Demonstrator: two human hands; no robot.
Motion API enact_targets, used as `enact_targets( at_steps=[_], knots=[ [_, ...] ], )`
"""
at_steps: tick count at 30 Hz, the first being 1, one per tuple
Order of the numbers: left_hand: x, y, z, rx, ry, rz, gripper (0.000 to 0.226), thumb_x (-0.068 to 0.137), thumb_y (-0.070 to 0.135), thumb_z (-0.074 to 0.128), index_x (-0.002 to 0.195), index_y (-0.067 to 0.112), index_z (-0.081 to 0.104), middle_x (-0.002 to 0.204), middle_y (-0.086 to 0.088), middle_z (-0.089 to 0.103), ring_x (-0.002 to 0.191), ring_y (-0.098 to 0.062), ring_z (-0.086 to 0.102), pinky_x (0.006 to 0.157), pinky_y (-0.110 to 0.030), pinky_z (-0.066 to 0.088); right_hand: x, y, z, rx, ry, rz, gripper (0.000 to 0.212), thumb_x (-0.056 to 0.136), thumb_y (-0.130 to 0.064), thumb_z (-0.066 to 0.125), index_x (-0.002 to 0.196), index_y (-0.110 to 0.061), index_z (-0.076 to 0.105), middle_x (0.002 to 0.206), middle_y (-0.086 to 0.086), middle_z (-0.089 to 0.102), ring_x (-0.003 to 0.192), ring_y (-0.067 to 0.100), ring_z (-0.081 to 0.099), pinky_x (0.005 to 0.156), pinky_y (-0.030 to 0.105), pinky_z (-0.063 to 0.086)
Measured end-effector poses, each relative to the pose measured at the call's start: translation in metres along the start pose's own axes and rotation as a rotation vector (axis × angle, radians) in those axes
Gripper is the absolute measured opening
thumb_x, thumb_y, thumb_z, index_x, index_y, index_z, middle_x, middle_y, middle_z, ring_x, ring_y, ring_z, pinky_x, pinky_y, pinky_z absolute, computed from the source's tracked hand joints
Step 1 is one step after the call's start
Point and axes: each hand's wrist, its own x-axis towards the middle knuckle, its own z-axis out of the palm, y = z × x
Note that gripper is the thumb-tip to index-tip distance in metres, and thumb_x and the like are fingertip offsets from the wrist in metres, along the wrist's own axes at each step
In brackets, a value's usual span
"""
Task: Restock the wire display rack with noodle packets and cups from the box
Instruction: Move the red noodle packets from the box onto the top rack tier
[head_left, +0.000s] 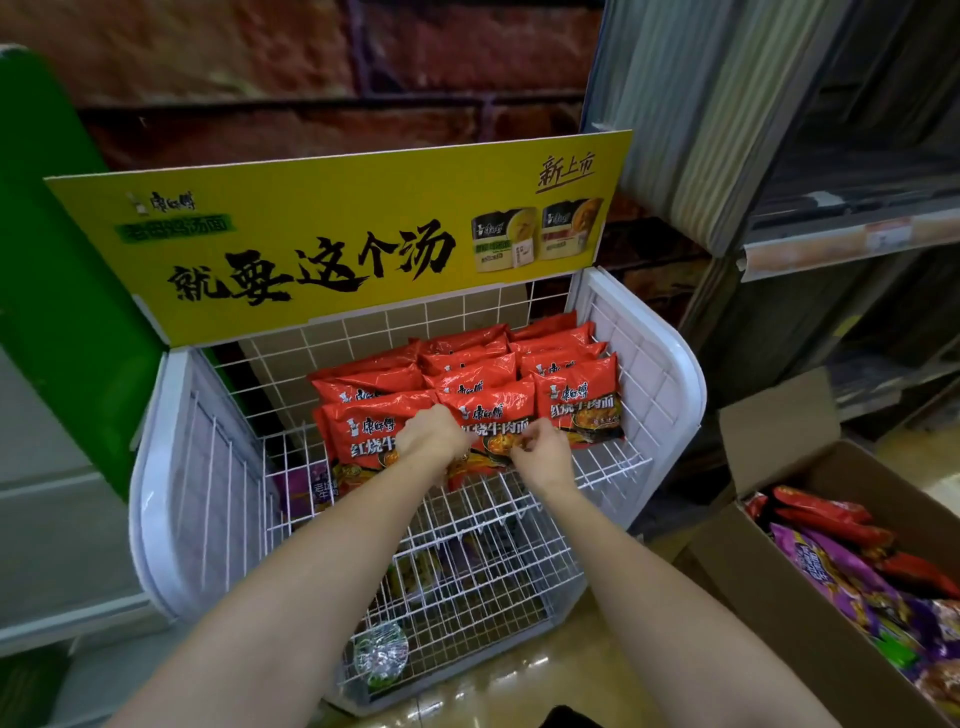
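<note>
The white wire display rack (649, 364) stands in front of me with a yellow sign on top. Its upper tier holds three rows of red noodle packets (467, 358). My left hand (431, 434) and my right hand (540, 449) both grip the lower edge of the front middle red packet (493, 410), fingers curled on it. A purple packet (311, 488) lies on the tier below at the left. A cup (379, 652) with a green and silver lid sits on the lowest tier. The cardboard box (769, 597) at the right holds red and purple packets (852, 566).
A green panel (57, 291) rises to the left of the rack. Store shelving (852, 239) stands at the right behind the box. The floor (519, 691) under the rack is glossy yellow-brown.
</note>
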Motion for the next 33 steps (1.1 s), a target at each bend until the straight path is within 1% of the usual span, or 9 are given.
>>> enact_targets(
  at_steps=[2, 4, 7, 10, 14, 17, 25, 30, 33],
  knots=[
    [-0.001, -0.009, -0.007, 0.081, -0.037, 0.011, 0.053, 0.076, 0.069, 0.072, 0.081, 0.018, 0.059, 0.084, -0.003, 0.073, 0.079, -0.023, 0.073, 0.079, -0.035, 0.061, -0.005, -0.009, 0.011, -0.037, -0.045, -0.073, 0.025, 0.090, -0.008, 0.065, 0.111, -0.017, 0.054, 0.119, 0.010, 0.048, 0.090, 0.020, 0.054, 0.089, 0.034, 0.050],
    [-0.002, -0.024, -0.012, 0.149, -0.037, 0.010, 0.051, 0.074, 0.070, 0.073, 0.080, 0.021, 0.057, 0.084, 0.001, 0.071, 0.082, -0.020, 0.072, 0.083, -0.034, 0.058, -0.012, -0.018, 0.024, -0.046, -0.099, -0.106, 0.031, 0.088, -0.012, 0.068, 0.112, -0.023, 0.052, 0.121, 0.009, 0.045, 0.101, 0.026, 0.055, 0.096, 0.041, 0.050],
    [0.000, -0.044, -0.012, 0.240, 0.028, 0.051, 0.048, 0.075, 0.067, 0.075, 0.082, 0.024, 0.055, 0.085, 0.006, 0.063, 0.083, -0.018, 0.063, 0.079, -0.032, 0.052, -0.016, -0.025, 0.038, -0.094, -0.163, -0.102, 0.045, 0.084, -0.021, 0.075, 0.119, -0.031, 0.048, 0.128, 0.007, 0.034, 0.117, 0.030, 0.042, 0.099, 0.042, 0.046],
    [0.003, -0.058, -0.008, 0.267, 0.031, 0.103, 0.041, 0.079, 0.053, 0.078, 0.097, 0.020, 0.061, 0.092, 0.005, 0.063, 0.087, -0.019, 0.063, 0.085, -0.039, 0.054, -0.014, -0.028, 0.046, -0.161, -0.155, -0.087, 0.051, 0.082, -0.024, 0.080, 0.117, -0.032, 0.044, 0.130, 0.007, 0.029, 0.121, 0.033, 0.038, 0.101, 0.044, 0.041],
    [0.001, -0.061, 0.002, 0.383, 0.148, 0.173, 0.019, 0.089, 0.020, 0.071, 0.106, 0.018, 0.065, 0.097, 0.000, 0.067, 0.089, -0.022, 0.067, 0.075, -0.033, 0.051, -0.013, -0.028, 0.050, -0.186, -0.098, -0.101, 0.050, 0.083, -0.026, 0.081, 0.111, -0.032, 0.040, 0.128, 0.007, 0.029, 0.120, 0.032, 0.040, 0.099, 0.042, 0.041],
    [0.006, -0.063, 0.010, 0.427, 0.197, 0.203, 0.024, 0.092, 0.006, 0.060, 0.114, 0.016, 0.063, 0.108, -0.004, 0.069, 0.098, -0.025, 0.069, 0.077, -0.035, 0.051, -0.011, -0.028, 0.052, -0.198, -0.066, -0.121, 0.050, 0.084, -0.027, 0.080, 0.107, -0.033, 0.037, 0.128, 0.007, 0.030, 0.118, 0.029, 0.040, 0.098, 0.039, 0.041],
    [0.021, -0.068, 0.009, 0.325, 0.220, 0.227, 0.021, 0.093, 0.013, 0.065, 0.114, 0.015, 0.061, 0.110, -0.006, 0.067, 0.098, -0.027, 0.068, 0.078, -0.037, 0.051, 0.002, -0.026, 0.052, -0.218, -0.086, -0.125, 0.046, 0.085, -0.028, 0.079, 0.106, -0.031, 0.038, 0.125, 0.006, 0.029, 0.114, 0.030, 0.041, 0.098, 0.041, 0.041],
    [0.015, -0.073, 0.010, 0.252, 0.224, 0.236, 0.028, 0.091, 0.018, 0.067, 0.118, 0.016, 0.059, 0.111, -0.005, 0.066, 0.099, -0.026, 0.067, 0.078, -0.038, 0.053, 0.005, -0.021, 0.045, -0.215, -0.152, -0.132, 0.035, 0.088, -0.037, 0.073, 0.107, -0.035, 0.042, 0.120, 0.001, 0.028, 0.108, 0.026, 0.043, 0.098, 0.042, 0.046],
    [0.002, -0.072, 0.011, 0.184, 0.238, 0.208, 0.009, 0.095, 0.020, 0.058, 0.103, 0.017, 0.061, 0.100, -0.003, 0.068, 0.087, -0.023, 0.066, 0.070, -0.034, 0.051, 0.002, -0.016, 0.037, -0.193, -0.179, -0.174, 0.023, 0.091, -0.037, 0.070, 0.106, -0.032, 0.053, 0.120, 0.000, 0.036, 0.099, 0.023, 0.056, 0.089, 0.037, 0.053]
  ],
)
